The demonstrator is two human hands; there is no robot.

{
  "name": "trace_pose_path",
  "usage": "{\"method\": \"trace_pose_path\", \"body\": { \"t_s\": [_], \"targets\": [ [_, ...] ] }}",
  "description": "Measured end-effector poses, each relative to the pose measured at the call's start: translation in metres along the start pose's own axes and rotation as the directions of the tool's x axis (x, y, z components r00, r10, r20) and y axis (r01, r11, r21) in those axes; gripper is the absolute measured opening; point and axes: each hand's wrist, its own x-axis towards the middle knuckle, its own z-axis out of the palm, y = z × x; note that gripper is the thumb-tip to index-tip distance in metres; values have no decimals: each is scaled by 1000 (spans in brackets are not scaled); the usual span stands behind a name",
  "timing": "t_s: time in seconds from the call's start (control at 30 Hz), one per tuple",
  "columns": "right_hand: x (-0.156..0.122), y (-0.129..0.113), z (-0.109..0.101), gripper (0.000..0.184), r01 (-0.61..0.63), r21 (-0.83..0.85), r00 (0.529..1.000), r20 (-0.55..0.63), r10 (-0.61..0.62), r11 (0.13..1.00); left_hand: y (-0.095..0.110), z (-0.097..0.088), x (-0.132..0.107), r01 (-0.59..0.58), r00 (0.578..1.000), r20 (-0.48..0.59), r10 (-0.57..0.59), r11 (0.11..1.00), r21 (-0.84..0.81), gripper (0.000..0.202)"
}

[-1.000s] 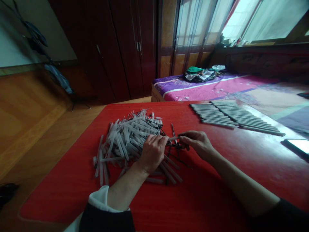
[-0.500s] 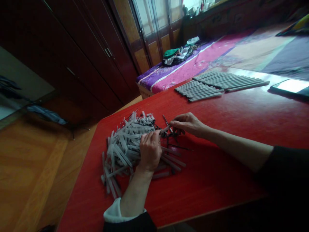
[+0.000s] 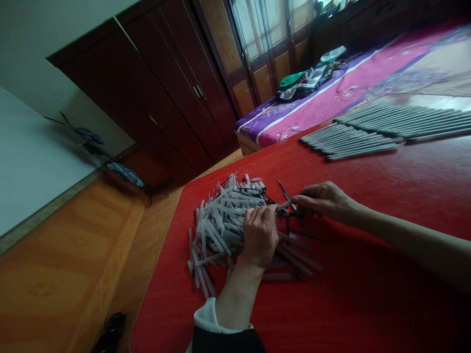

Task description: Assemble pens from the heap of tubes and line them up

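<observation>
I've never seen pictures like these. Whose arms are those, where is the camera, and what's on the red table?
There's no machine here: these are a person's bare hands. The camera is worn on that person's head, looking forward and down, so the arms reach in from below and the right; the room appears slanted.

On the table lies a loose pile of pale sticks mixed with thin dark rods. Farther right, grey sticks lie side by side in two neat rows. The left hand and right hand hold one small stick between them, just beside the pile.
</observation>
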Motion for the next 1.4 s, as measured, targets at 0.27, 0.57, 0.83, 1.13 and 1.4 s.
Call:
{"method": "trace_pose_path", "body": {
  "t_s": [0.27,0.57,0.83,1.13,1.4],
  "targets": [
    [-2,-6,-1,40,0,80,1000,19,-1,997,-2,1,0,-18,1000,-18,18,1000,13,16],
    [-5,-4,-1,36,-126,207,992,58,116,970,-2,-2,0,-87,996,-5,88,994,71,21],
    [33,-13,-10,33,27,-88,996,-80,-34,996,0,-6,2,137,957,-239,-162,983,-120,15],
    [139,-14,38,24,-224,-684,975,-153,164,694,-4,-5,1,217,892,-349,-287,949,-227,19],
    [156,1,47,37,-342,-713,939,-226,261,612,-9,-3,0,203,905,-322,-278,947,-249,18]
  ]
}}
